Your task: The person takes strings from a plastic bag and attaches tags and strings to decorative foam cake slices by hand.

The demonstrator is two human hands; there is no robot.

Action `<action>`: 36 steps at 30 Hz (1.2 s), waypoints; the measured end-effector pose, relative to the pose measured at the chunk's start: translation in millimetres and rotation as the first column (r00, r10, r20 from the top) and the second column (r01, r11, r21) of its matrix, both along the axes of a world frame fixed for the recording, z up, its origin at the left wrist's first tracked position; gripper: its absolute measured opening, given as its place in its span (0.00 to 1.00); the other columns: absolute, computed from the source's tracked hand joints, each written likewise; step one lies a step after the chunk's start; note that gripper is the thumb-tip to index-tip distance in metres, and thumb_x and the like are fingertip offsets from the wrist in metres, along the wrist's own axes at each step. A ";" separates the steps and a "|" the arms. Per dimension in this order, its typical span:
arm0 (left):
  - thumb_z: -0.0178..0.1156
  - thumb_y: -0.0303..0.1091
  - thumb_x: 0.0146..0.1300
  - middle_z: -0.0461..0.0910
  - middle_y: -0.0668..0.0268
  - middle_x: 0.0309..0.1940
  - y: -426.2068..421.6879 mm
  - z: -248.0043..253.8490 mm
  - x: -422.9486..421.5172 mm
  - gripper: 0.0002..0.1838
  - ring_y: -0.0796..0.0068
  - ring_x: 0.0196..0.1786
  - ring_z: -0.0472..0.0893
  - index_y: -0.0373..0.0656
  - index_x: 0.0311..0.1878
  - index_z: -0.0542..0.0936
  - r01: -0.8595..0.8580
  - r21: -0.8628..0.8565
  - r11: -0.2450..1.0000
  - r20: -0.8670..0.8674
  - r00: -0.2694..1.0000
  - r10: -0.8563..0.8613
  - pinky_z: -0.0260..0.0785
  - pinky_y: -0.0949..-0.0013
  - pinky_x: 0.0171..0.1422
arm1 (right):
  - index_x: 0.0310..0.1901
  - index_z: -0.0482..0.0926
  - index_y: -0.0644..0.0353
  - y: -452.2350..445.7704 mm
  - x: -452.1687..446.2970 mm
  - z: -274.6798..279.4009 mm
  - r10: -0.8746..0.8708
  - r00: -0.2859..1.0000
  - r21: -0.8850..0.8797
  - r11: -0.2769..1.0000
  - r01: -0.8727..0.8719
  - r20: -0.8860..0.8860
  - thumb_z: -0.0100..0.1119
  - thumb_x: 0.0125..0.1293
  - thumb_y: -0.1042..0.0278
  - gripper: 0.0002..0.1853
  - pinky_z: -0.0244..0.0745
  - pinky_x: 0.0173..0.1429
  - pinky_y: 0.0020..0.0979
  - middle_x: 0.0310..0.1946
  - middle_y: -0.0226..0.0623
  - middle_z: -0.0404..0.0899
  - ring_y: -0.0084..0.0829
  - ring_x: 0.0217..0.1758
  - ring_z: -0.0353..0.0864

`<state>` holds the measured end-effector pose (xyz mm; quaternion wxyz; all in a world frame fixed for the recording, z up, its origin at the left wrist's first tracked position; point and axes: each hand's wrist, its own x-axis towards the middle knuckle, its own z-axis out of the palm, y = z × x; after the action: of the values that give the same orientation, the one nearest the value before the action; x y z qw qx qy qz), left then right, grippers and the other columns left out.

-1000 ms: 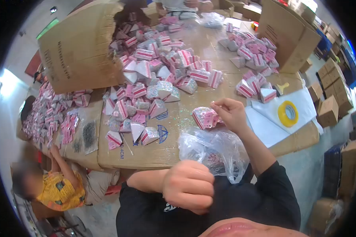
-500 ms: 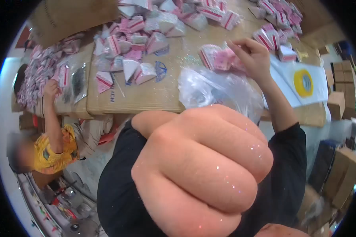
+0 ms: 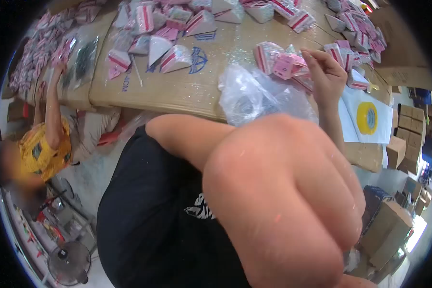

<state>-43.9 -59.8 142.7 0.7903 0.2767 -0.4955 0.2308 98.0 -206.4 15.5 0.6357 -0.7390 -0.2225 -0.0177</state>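
My left hand (image 3: 283, 192) is raised very close to the camera and fills the lower middle, seen from its back with the fingers curled. Whatever lies inside it is hidden. Over the table, my right hand (image 3: 327, 79) has thumb and forefinger pinched together; I cannot make out anything between them. Just left of those fingertips lies a wedge-shaped packet (image 3: 268, 56), white and pink like a cake slice, with a pink tag (image 3: 285, 66) beside it. Below the packet spreads a crumpled clear plastic bag (image 3: 254, 91).
Many similar wedge packets (image 3: 177, 58) are heaped along the cardboard-covered table (image 3: 158, 96). A yellow tape roll (image 3: 367, 117) rests on pale blue sheets at right. At left a person in a yellow top (image 3: 45, 149) reaches to another heap. Cardboard boxes (image 3: 389, 230) stand at right.
The view has shifted, and the table things sit differently in it. My left hand has moved right in view. My right hand's pinched fingertips are now further from the pink tag.
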 end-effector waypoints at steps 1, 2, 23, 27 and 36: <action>0.64 0.31 0.63 0.71 0.61 0.20 -1.2 -3.8 -0.3 0.12 0.67 0.15 0.67 0.37 0.25 0.76 -0.003 -0.052 0.999 -0.013 1.000 0.002 0.55 0.68 0.17 | 0.44 0.87 0.67 1.4 -2.1 -1.4 0.004 1.000 0.004 1.000 -0.004 -0.007 0.65 0.67 0.75 0.07 0.69 0.37 0.15 0.31 0.27 0.85 0.11 0.32 0.76; 0.64 0.31 0.63 0.70 0.62 0.19 -1.4 -7.4 0.4 0.13 0.68 0.14 0.66 0.37 0.24 0.76 0.014 -0.105 0.994 -0.019 1.000 -0.016 0.53 0.68 0.16 | 0.44 0.87 0.67 -0.7 -4.1 -2.1 0.003 0.999 0.013 1.000 -0.003 -0.031 0.65 0.67 0.75 0.07 0.69 0.37 0.15 0.32 0.27 0.85 0.11 0.32 0.76; 0.60 0.34 0.65 0.83 0.53 0.35 128.0 -108.9 177.6 0.09 0.54 0.41 0.83 0.38 0.40 0.84 -0.327 0.879 -0.346 0.445 0.308 0.841 0.74 0.56 0.46 | 0.38 0.87 0.67 6.1 -1.8 8.8 -0.055 0.978 0.231 0.968 0.102 -0.199 0.68 0.66 0.72 0.06 0.66 0.30 0.17 0.25 0.26 0.83 0.09 0.28 0.74; 0.59 0.31 0.63 0.84 0.55 0.44 123.2 -152.1 273.9 0.10 0.52 0.52 0.82 0.44 0.44 0.86 -0.246 0.550 -0.798 0.810 0.390 0.438 0.75 0.54 0.56 | 0.38 0.86 0.68 11.1 -2.6 10.6 -0.096 0.990 0.214 0.970 0.117 -0.106 0.67 0.67 0.73 0.06 0.67 0.26 0.18 0.25 0.26 0.83 0.11 0.24 0.75; 0.61 0.34 0.58 0.86 0.51 0.42 119.6 -158.1 301.6 0.09 0.51 0.47 0.86 0.41 0.39 0.84 -0.138 0.490 -0.861 0.798 0.467 0.380 0.77 0.51 0.52 | 0.37 0.85 0.69 1.5 -1.5 7.5 -0.141 0.985 0.152 0.976 0.155 -0.096 0.67 0.66 0.71 0.08 0.67 0.27 0.20 0.24 0.26 0.82 0.13 0.24 0.75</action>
<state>257.7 59.8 -15.4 -0.1073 0.9869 -0.1146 0.0364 96.5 -204.9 22.9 0.6984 -0.7004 -0.1377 -0.0516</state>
